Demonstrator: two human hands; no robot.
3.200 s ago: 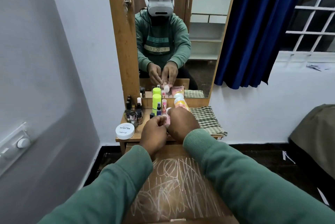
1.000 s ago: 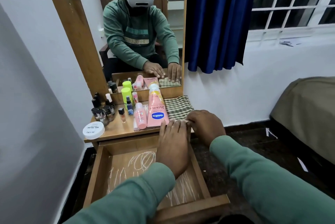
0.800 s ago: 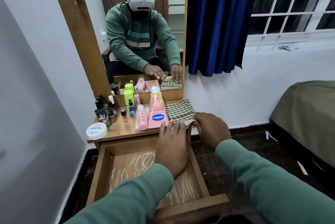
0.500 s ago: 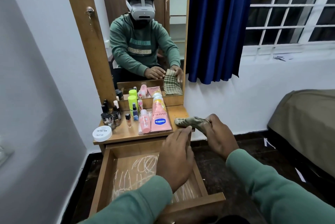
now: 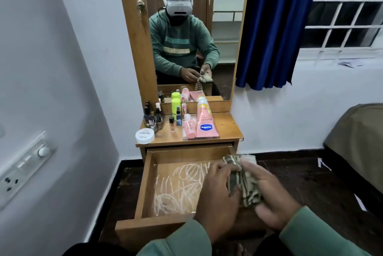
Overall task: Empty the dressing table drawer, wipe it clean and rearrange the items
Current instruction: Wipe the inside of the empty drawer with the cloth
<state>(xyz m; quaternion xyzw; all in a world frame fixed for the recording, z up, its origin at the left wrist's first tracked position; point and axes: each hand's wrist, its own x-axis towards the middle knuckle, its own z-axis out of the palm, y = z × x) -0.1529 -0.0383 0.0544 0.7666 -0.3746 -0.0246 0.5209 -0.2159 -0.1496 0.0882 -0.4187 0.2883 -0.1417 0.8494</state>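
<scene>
The wooden drawer is pulled open, its bottom bare except for white chalk scribbles. A bunched checked cloth is held over the drawer's right side between both hands. My left hand grips its left part and my right hand holds it from the right. On the dressing table top lie a pink Vaseline tube, a small pink bottle, a white round jar, a green-capped bottle and several small dark bottles.
A mirror stands behind the table top and shows a person's reflection. A wall with a switch panel is at the left. Blue curtain and window are right. A covered bed edge is far right. Dark floor surrounds the drawer.
My right hand lifted the checked cloth off the table top and brought it down over the drawer. My left hand left the table edge and took hold of the cloth too.
</scene>
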